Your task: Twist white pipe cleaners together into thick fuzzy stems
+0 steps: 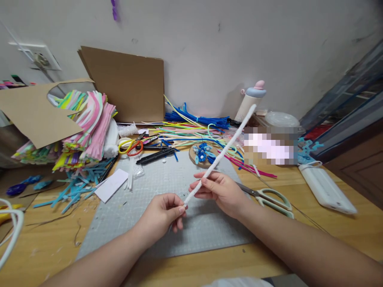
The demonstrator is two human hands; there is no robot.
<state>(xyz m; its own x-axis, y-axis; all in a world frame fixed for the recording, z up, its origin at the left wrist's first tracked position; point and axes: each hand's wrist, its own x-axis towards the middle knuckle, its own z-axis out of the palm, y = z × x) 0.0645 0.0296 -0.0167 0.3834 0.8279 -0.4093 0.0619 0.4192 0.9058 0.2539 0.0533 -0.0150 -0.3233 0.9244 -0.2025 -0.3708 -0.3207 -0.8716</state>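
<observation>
A long white pipe cleaner [227, 149] slants up to the right above the grey cutting mat [119, 231]. My left hand [167, 213] pinches its lower end between thumb and fingers. Further up the stem, my right hand [220, 189] is closed on it, with the thumb on top and fingers underneath. Behind the pipe cleaner, a round wooden disc [196, 161] bears blue flower-like pieces [203, 151]. Close to my right wrist lie scissors with pale green handles [275, 199], their blades partly hidden by the hand.
Bundles of coloured pipe cleaners [95, 119] are heaped at the left, near cut light-blue pieces [70, 191] and a white card [112, 185]. Yellow-and-orange scissors [131, 146] and black pens [157, 155] lie at the mat's back. A bottle [251, 99] and a white power bank [327, 189] are on the right.
</observation>
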